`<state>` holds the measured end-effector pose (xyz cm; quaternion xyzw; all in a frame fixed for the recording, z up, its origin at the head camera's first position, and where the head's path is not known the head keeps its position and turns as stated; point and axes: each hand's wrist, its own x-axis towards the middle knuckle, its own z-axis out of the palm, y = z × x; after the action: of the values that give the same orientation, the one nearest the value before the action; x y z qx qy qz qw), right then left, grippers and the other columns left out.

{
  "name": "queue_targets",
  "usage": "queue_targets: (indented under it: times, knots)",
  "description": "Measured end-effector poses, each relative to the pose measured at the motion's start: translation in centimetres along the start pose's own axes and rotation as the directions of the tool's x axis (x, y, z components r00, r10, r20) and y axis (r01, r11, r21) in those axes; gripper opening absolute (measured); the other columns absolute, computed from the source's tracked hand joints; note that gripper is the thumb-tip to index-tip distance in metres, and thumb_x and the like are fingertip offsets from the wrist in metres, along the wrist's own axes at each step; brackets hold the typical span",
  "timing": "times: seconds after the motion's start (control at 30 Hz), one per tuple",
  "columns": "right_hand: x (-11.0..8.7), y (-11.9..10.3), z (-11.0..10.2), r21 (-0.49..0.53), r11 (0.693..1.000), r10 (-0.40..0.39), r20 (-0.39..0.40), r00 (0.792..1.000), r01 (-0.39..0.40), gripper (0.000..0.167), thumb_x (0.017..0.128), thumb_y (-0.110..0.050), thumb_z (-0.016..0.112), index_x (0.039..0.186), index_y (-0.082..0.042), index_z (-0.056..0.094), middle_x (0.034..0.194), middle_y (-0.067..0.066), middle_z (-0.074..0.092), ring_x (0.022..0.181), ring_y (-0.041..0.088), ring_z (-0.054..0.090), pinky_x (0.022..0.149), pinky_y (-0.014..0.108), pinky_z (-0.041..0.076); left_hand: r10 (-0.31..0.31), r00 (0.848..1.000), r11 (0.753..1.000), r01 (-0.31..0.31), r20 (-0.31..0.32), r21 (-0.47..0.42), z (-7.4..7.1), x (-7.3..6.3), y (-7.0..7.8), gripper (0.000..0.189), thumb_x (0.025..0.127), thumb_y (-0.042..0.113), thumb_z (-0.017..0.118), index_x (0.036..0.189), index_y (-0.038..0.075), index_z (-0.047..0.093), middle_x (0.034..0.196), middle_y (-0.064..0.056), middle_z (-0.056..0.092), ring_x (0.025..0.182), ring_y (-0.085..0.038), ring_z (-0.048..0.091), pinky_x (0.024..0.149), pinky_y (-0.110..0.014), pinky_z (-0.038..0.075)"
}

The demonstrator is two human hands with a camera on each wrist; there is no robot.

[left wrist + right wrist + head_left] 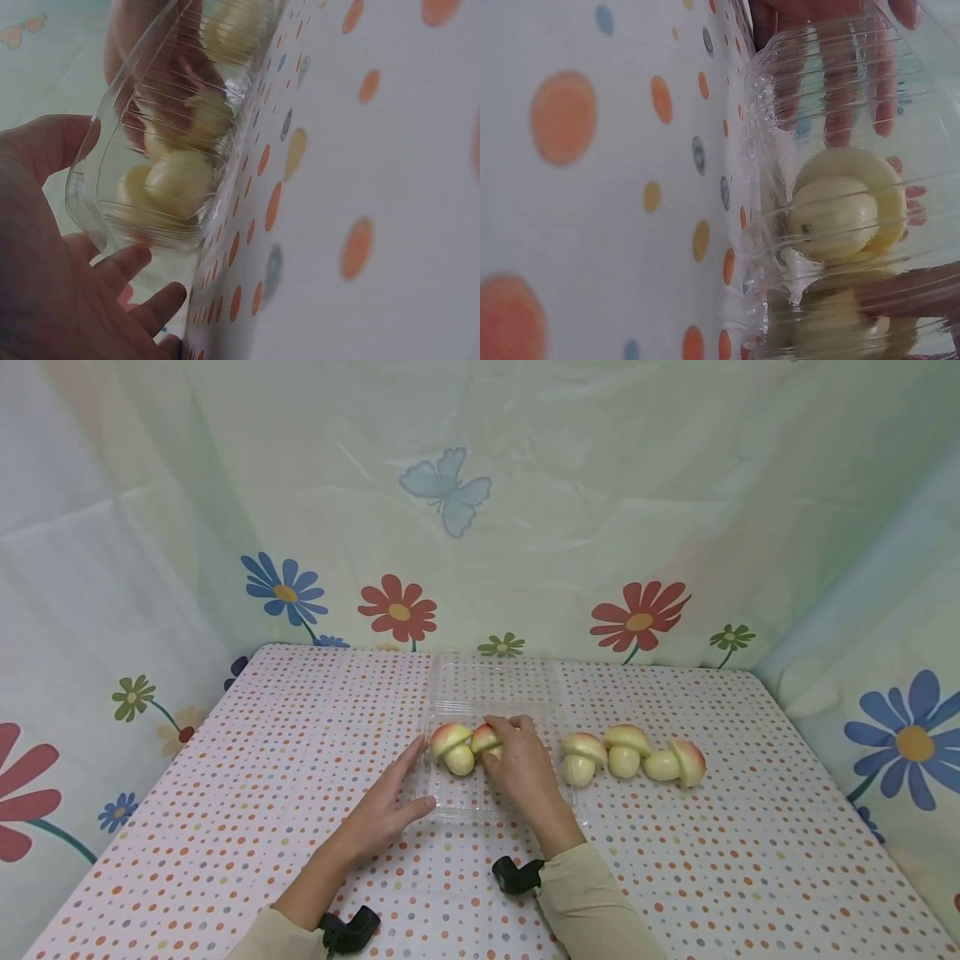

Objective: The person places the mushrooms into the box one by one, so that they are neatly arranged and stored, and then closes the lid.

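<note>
A clear plastic clamshell box (459, 802) lies with its lid (491, 681) folded back toward the wall. Inside, at the left, a toy mushroom (456, 753) with a red-yellow cap and pale stem rests on the box floor. My right hand (527, 770) reaches into the box and pinches a second mushroom (486, 739) beside the first; the hand covers part of it. Along the box's left side, my left hand (388, 806) has its fingers spread and fairly straight. Its thumb (71, 142) touches the rim in the left wrist view.
To the right of the box, three more mushrooms stand or lie in a row: one by the box wall (581, 758), one in the middle (626, 750), one on its side (677, 763). A dotted cloth (300, 777) covers the table, with a flowered curtain (525, 527) behind.
</note>
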<state>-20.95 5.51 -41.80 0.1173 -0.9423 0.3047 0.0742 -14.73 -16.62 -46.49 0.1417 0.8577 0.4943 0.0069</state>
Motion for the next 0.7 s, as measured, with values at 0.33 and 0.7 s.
queue_targets:
  times: [0.33, 0.7]
  knots:
    - [0.04, 0.12, -0.12, -0.026, 1.0, 0.014, -0.001, 1.0, -0.014, 0.058, 0.087, -0.012, 0.077, 0.143, -0.013, 0.062, 0.131, 0.022, 0.059, 0.105, 0.039, 0.066, 0.084, 0.053, 0.057, 0.003, 1.0, 1.0, -0.003, 0.002, -0.003, -0.03, 0.0, 0.07, 0.087, 0.098, 0.026, 0.064, 0.168, 0.021, 0.012, 0.173, -0.003, 0.021, 0.16, -0.03, 0.018, 0.128, -0.06, 0.013]
    - [-0.05, -0.1, -0.95, -0.011, 0.999, 0.037, 0.002, 0.999, -0.037, 0.063, 0.087, -0.016, 0.079, 0.147, -0.015, 0.059, 0.138, 0.022, 0.056, 0.109, 0.037, 0.065, 0.079, 0.047, 0.057, -0.002, 1.0, 1.0, 0.002, 0.005, 0.002, -0.09, 0.03, -0.08, 0.087, 0.099, 0.027, 0.063, 0.168, 0.024, 0.011, 0.173, -0.002, 0.021, 0.161, -0.029, 0.017, 0.128, -0.06, 0.013]
